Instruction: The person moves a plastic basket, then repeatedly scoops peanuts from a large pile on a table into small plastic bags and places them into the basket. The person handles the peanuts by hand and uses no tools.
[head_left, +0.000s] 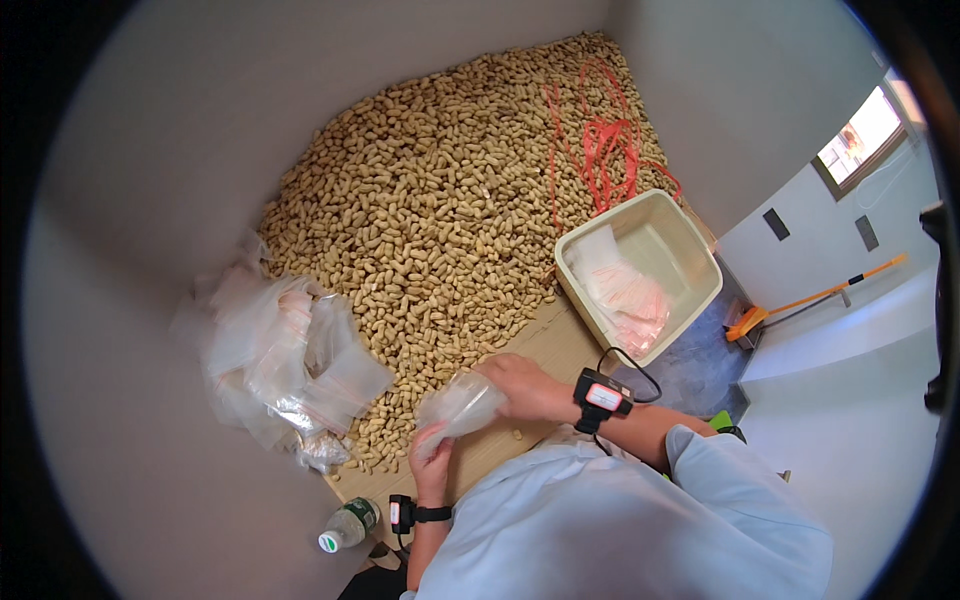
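A clear plastic bag (466, 409) is stretched between my two hands over the near edge of the peanut heap. My left hand (430, 459) grips its lower left end. At the bag's upper right end is my right hand (517, 386), its fingers partly hidden by the plastic and by the hand itself. Whether the bag holds anything cannot be made out. Beyond my hands spreads a large heap of unshelled peanuts (442, 202) on a wooden tabletop (547, 337). A loose pile of clear zip bags (292, 360) lies left of the heap.
A pale plastic basin (682, 247) on the right holds a fanned stack of zip bags (622, 292). Red plastic twine (611, 157) lies tangled on the peanuts. A plastic bottle (349, 525) stands near my left forearm. An orange-handled broom (810, 296) leans farther right.
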